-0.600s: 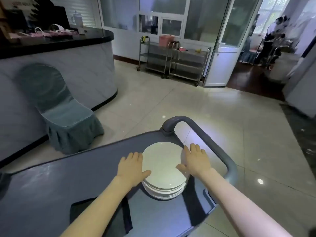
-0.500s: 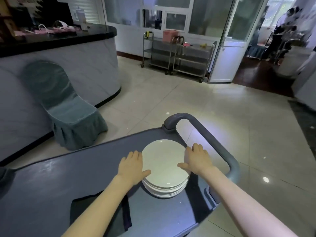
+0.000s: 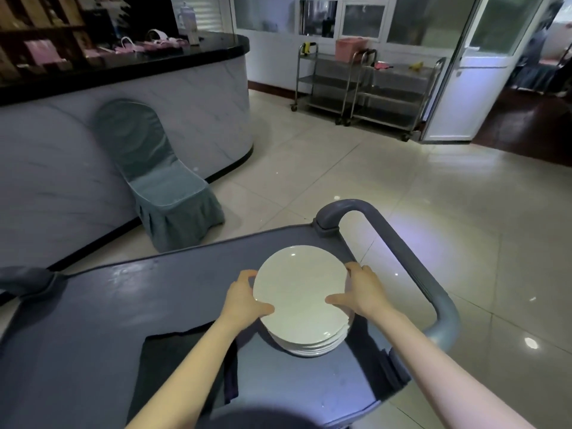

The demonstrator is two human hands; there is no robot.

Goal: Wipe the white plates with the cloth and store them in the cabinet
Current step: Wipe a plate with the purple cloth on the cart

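The top plate point(image 3: 300, 289) rests on the stack of white plates point(image 3: 309, 346) at the handle point(image 3: 418, 274) end of the cart point(image 3: 93, 320). My left hand point(image 3: 244, 300) and right hand point(image 3: 360, 294) grip its opposite rims, thumbs on its face and fingers curled under, which I judge is to lift it for wiping. The dark cloth point(image 3: 173, 363) lies flat on the cart, nearer me. Beyond the cart are a tiled floor, a covered chair point(image 3: 161, 181), a curved bar point(image 3: 123, 97) and steel trolleys point(image 3: 365, 85).
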